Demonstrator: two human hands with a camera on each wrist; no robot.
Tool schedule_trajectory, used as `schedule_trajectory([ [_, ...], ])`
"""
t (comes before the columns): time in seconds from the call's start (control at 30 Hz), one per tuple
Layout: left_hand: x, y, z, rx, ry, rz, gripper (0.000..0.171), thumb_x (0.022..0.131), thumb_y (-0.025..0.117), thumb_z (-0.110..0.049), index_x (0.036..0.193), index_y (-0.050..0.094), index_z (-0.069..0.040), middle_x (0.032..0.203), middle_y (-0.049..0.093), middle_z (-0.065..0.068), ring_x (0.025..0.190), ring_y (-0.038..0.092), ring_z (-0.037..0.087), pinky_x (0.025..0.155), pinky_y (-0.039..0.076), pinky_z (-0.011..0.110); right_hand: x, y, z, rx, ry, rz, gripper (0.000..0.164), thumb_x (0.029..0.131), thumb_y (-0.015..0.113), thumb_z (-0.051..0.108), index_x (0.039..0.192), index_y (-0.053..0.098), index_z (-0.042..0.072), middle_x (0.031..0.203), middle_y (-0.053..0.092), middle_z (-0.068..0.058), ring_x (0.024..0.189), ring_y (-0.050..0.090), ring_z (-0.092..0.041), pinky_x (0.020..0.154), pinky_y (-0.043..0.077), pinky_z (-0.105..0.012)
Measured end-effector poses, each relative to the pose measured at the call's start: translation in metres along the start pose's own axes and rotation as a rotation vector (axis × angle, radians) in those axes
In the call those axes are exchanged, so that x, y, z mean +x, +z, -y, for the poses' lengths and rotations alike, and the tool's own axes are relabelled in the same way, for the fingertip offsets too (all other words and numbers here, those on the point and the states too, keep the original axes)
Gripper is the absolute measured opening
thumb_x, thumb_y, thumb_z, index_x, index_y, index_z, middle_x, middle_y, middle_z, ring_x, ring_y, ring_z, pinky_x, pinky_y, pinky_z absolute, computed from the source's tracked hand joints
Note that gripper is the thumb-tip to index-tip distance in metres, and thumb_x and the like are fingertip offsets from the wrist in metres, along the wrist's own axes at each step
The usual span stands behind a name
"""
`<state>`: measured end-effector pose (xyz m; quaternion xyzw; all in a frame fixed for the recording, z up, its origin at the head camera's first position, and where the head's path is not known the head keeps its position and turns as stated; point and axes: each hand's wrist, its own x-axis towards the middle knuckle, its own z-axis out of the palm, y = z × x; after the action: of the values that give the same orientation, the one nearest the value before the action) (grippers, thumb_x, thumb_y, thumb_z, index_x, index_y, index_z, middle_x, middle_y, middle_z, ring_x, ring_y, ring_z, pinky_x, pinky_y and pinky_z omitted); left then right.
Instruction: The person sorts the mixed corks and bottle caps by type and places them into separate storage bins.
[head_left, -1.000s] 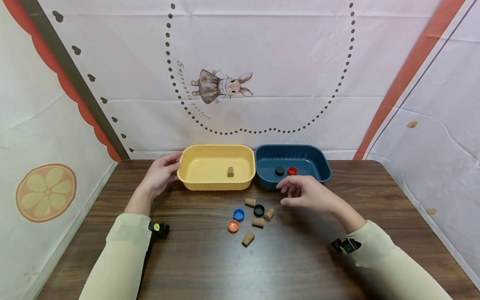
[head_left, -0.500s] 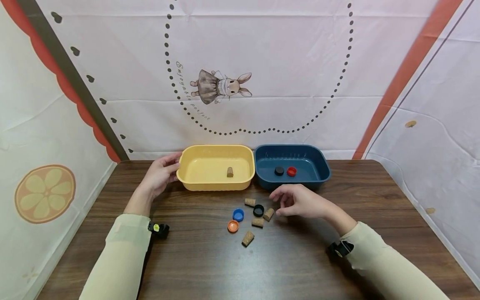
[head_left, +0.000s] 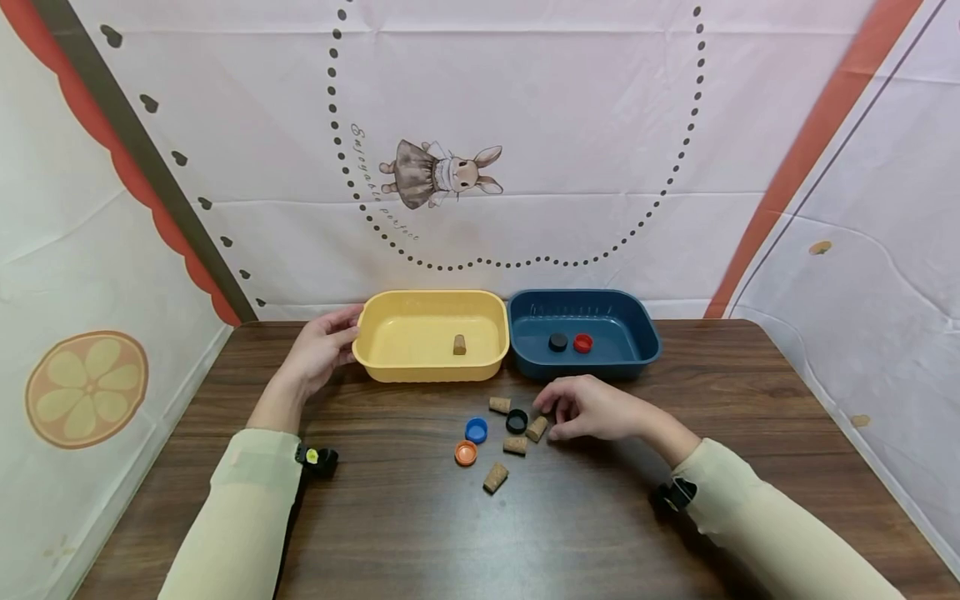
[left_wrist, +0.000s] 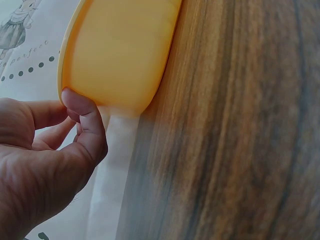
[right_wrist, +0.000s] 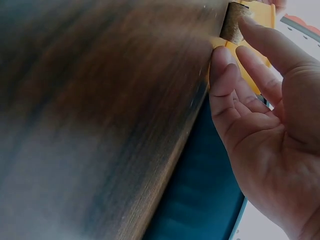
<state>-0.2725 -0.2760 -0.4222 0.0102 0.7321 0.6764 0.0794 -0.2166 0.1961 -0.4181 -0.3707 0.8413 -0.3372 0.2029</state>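
Observation:
My left hand (head_left: 317,352) holds the left end of the yellow tub (head_left: 427,373), thumb at the rim and fingers around the outside. One cork (head_left: 460,345) lies in that tub. My right hand (head_left: 600,408) hovers low over the table with fingers loosely bent, thumb and index spread on the near side of a cork (head_left: 536,429). In the right wrist view the thumb tip overlaps the edge of this cork (right_wrist: 233,25). Left of it lie a black cap (head_left: 517,422), a blue cap (head_left: 476,430) and an orange cap (head_left: 466,453).
Beside the yellow tub stands a dark blue tub (head_left: 645,333) containing a black cap (head_left: 558,342) and a red cap (head_left: 582,342). More corks lie nearby: one toward the tubs (head_left: 499,405), one in the middle (head_left: 515,446), one nearest the front (head_left: 496,477). A printed cloth hangs behind the table.
My right hand has moved from the front of the blue tub down and left to the cork beside the black cap. The left hand stays at the yellow tub.

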Motion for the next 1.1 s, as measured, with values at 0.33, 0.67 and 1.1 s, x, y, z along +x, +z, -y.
schedule_trajectory([
  [0.33, 0.0000, 0.0001, 0.0003, 0.007, 0.000, -0.002, 0.053, 0.113, 0.049, -0.008, 0.165, 0.036, -0.004, 0.142, 0.043, 0.022, 0.112, 0.059, 0.023, 0.082, 0.060, 0.026, 0.0062, 0.0017, 0.0007, -0.005, 0.005, 0.030, 0.029, 0.093, 0.084, 0.012, 0.121, 0.074, 0.011, 0.105, 0.069, 0.001, 0.087, 0.065, -0.013, 0.076, 0.057, -0.029],
  [0.67, -0.0003, 0.0005, 0.0007, 0.007, 0.002, -0.006, 0.054, 0.113, 0.049, -0.007, 0.165, 0.035, -0.003, 0.143, 0.043, 0.023, 0.112, 0.059, 0.024, 0.078, 0.059, 0.023, 0.0076, 0.0029, -0.0002, -0.040, 0.024, 0.041, 0.025, 0.094, 0.083, 0.012, 0.117, 0.075, 0.015, 0.105, 0.068, 0.003, 0.087, 0.063, -0.011, 0.077, 0.057, -0.029],
  [1.1, 0.0012, -0.0006, 0.0027, 0.007, -0.001, 0.000, 0.055, 0.113, 0.050, -0.008, 0.166, 0.035, -0.006, 0.141, 0.044, 0.019, 0.110, 0.059, 0.022, 0.077, 0.059, 0.023, 0.0061, 0.0026, 0.0008, -0.055, 0.036, 0.036, 0.018, 0.095, 0.083, 0.016, 0.110, 0.075, 0.018, 0.098, 0.068, 0.007, 0.086, 0.063, -0.011, 0.076, 0.057, -0.030],
])
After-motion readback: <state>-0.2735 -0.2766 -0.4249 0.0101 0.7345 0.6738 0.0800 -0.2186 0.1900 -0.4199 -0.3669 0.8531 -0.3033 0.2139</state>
